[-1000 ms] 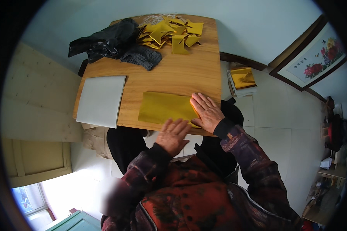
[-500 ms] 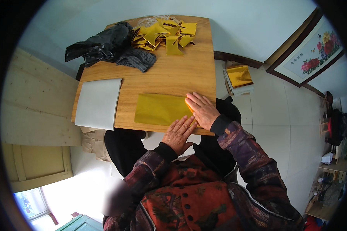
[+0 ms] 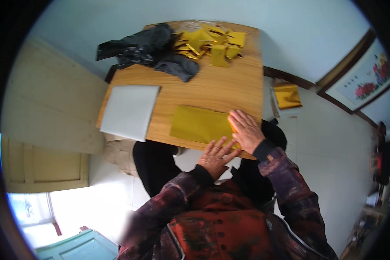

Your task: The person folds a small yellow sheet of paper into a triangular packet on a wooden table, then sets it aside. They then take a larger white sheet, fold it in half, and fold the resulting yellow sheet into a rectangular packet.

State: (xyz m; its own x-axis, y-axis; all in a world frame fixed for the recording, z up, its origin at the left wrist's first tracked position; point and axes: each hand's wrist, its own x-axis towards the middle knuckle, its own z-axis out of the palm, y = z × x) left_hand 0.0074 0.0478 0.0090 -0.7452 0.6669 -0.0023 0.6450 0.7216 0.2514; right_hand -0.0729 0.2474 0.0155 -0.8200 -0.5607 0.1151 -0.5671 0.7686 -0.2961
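A yellow-gold sheet of paper [image 3: 199, 125], longer than it is wide, lies near the front edge of the wooden table [image 3: 208, 89]. My right hand [image 3: 247, 132] rests flat on its right end, fingers stretched out side by side, with a strip of brighter orange-gold showing beside them. At the sheet's lower right edge is my left hand [image 3: 217, 158], its fingers spread and their tips touching the paper. Both hands are open, palms down. What lies under the right palm is hidden.
Left on the table lies a flat grey-white sheet or folder [image 3: 131, 110]. Toward the back are a black plastic bag [image 3: 145, 47], a dark grey textured cloth [image 3: 177, 67] and a heap of folded gold paper pieces [image 3: 208, 41]. A gold-topped stack [image 3: 287, 96] sits on the floor at right.
The whole view has shifted, so the table appears further right and slightly turned. Against the sheet, both hands keep nearly the same place.
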